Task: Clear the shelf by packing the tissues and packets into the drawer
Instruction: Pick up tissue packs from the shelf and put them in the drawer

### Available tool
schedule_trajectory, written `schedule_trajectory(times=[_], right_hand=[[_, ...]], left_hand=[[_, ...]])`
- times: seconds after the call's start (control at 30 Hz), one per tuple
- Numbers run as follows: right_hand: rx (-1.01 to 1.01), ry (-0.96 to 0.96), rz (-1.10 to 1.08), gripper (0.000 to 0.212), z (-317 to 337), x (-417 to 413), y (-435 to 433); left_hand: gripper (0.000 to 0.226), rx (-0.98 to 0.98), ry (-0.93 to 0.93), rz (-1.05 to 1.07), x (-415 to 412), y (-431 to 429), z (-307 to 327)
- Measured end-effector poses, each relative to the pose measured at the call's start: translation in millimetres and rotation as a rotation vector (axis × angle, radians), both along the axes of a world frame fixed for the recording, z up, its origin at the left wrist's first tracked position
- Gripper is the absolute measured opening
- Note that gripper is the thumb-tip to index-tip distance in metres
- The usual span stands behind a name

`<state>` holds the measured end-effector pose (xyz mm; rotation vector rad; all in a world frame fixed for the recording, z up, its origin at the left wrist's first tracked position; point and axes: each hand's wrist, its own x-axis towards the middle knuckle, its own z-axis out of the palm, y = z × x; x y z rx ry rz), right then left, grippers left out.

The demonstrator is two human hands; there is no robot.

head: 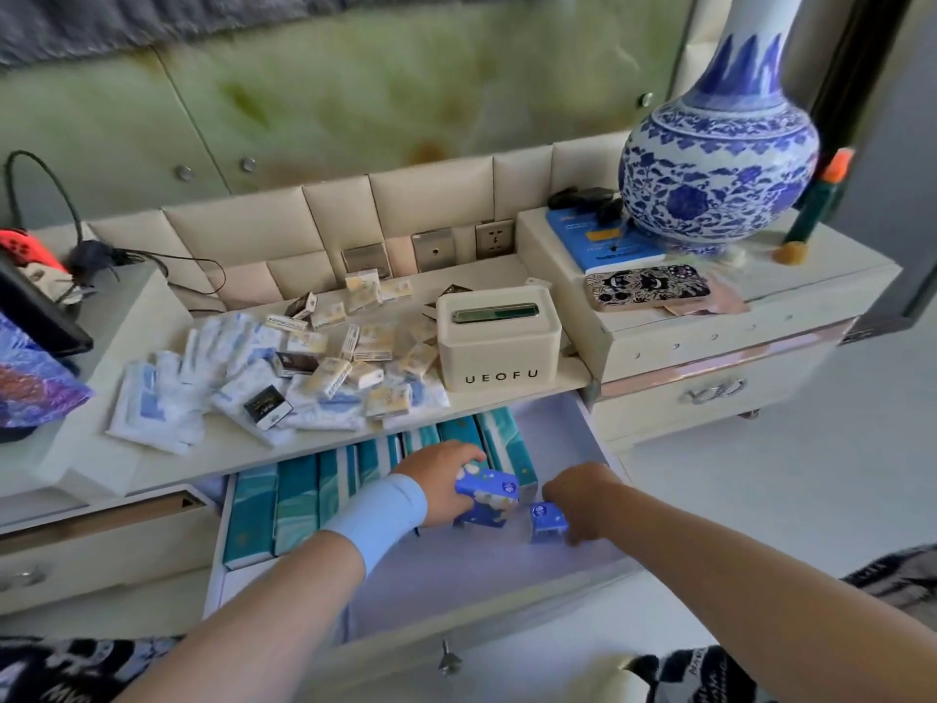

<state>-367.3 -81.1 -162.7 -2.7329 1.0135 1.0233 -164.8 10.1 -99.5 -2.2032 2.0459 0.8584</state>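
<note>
The open drawer [481,591] below the shelf [324,449] holds a row of teal tissue packs [299,499] standing on edge at its left and back. My left hand [446,484] grips a blue tissue packet [489,497] inside the drawer. Just to its right, my right hand [583,494] holds a smaller blue packet [547,520] down on the drawer floor. On the shelf above lie several white-and-blue tissue packets [167,398] and a heap of small cream and dark boxes [355,352].
A cream tissue box marked UEOFU [499,342] stands at the shelf's right end. A blue-and-white vase [720,159], a phone [649,286] and a blue book [603,246] sit on the right cabinet. Cables and a tablet [35,307] occupy the left cabinet.
</note>
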Motion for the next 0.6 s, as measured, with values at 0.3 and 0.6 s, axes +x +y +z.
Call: schedule_trajectory(times=[0.3,0.6], right_hand=[[-0.114,-0.022,0.003,0.041,14,3,-40],[-0.114,-0.308,-0.224,0.045,-22,14,-58]], left_hand=[[0.044,0.001,0.024,-0.054,0,-16,-18],[0.041,0.009,0.040,-0.026,5,-37,-22]])
